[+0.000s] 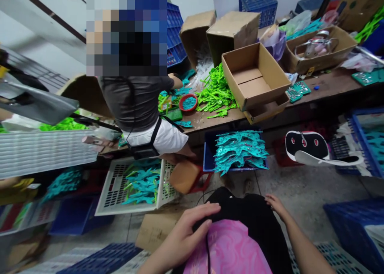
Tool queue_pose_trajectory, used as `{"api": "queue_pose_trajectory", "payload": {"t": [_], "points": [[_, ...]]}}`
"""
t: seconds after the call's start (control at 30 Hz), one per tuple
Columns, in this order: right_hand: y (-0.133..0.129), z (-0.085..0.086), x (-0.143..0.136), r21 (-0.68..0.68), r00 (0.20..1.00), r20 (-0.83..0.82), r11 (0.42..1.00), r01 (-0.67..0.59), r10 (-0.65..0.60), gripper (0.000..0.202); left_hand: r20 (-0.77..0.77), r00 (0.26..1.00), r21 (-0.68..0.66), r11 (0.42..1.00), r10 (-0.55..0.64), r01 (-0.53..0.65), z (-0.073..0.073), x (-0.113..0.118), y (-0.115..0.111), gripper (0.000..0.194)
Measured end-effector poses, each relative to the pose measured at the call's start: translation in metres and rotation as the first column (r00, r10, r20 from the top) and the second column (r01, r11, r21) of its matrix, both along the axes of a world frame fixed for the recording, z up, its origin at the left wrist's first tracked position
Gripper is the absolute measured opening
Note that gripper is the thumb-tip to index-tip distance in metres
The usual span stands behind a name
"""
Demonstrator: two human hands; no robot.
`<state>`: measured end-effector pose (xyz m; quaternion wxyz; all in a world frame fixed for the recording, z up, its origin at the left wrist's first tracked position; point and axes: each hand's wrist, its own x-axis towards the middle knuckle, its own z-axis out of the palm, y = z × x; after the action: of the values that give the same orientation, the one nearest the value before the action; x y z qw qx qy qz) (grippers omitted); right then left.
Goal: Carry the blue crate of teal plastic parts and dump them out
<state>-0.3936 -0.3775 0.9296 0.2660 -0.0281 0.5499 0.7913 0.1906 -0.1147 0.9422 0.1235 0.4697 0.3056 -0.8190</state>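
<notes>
Resting on the lap, both hands sit idle in the head view, the only view there is. The left hand (183, 236) lies flat with its fingers spread across the dark trousers (249, 214), its fingertips reaching the top of the pink cloth (231, 248) (a swirled pattern, probably a shirt hem or apron). The right hand (276, 206) lies on the far side of the same knee, fingers loose and extended. Neither grip closes on anything; both are released and only touch fabric.

As a judgement, this looks like a pause between pieces of work rather than a handling step: nothing is picked up, and any next move would call for leaning forward, since the nearest parts are out of arm's rest.

Those parts are teal plastic pieces (240, 150), thin, flat and branching, heaped in a blue bin (208, 158) on the floor just under the counter (330, 86) edge. More of them lie in a white crate (115, 186) to the left. Bright green pieces (216, 92) of the same kind are piled on the counter beside an open cardboard box (255, 76) and a small red bowl (188, 103).

Another person (135, 102) in a grey top sits on an orange stool (184, 176), reaching towards the counter. A black and white shoe (312, 148) shows at the right.
</notes>
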Motion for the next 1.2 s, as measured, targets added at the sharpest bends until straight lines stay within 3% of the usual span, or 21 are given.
{"api": "queue_pose_trajectory", "payload": {"t": [0.23,0.6,0.83,1.0,1.2], "points": [[-0.004,0.003,-0.006,-0.045,1.0,-0.005,0.999,0.0,0.0,0.084,0.022,1.0,-0.029,1.0,0.01,-0.009,-0.016,0.001,-0.012,0.04],[-0.003,-0.012,-0.018,-0.04,1.0,-0.022,0.999,-0.005,0.004,0.08,-0.02,0.999,0.008,1.0,0.03,-0.03,-0.026,-0.001,-0.022,0.041],[-0.002,-0.023,0.002,-0.004,1.0,0.026,1.0,-0.01,0.01,0.081,-0.031,0.997,0.028,0.997,0.075,-0.074,-0.038,-0.01,-0.025,0.043],[-0.012,-0.032,0.006,-0.04,0.999,0.041,0.999,-0.011,0.013,0.066,-0.024,0.998,0.093,0.994,0.053,-0.05,-0.045,-0.026,-0.018,0.041],[-0.028,-0.042,-0.006,-0.019,0.997,0.067,0.999,-0.037,0.039,0.053,0.004,0.998,0.147,0.988,0.055,-0.055,-0.041,-0.033,-0.019,0.042]]}}
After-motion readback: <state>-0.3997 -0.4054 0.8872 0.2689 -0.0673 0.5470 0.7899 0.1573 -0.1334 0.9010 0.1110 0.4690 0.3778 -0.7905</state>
